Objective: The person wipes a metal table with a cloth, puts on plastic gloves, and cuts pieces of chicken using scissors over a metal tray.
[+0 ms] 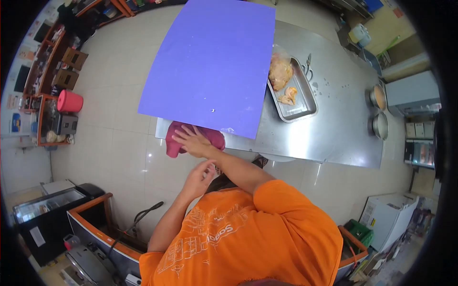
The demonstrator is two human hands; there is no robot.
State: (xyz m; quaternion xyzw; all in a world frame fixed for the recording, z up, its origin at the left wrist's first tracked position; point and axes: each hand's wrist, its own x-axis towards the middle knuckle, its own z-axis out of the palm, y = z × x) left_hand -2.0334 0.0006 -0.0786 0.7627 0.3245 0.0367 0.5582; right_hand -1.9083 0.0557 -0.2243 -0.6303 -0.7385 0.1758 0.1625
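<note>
My right hand [191, 140] is spread on the cloth [215, 138], my left hand [201, 178] half-curled behind; board [210, 66] ahead, tray [304, 95] farther right.

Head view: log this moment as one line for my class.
right hand: spread on cloth; left hand: off cloth; board: over table; meat: in tray; scissors: beside tray

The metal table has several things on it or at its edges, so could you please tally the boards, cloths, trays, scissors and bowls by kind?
Blue-purple board: 1
Dark red cloth: 1
Metal tray: 1
Pair of scissors: 1
Bowls at the right edge: 2
Total: 6
</note>
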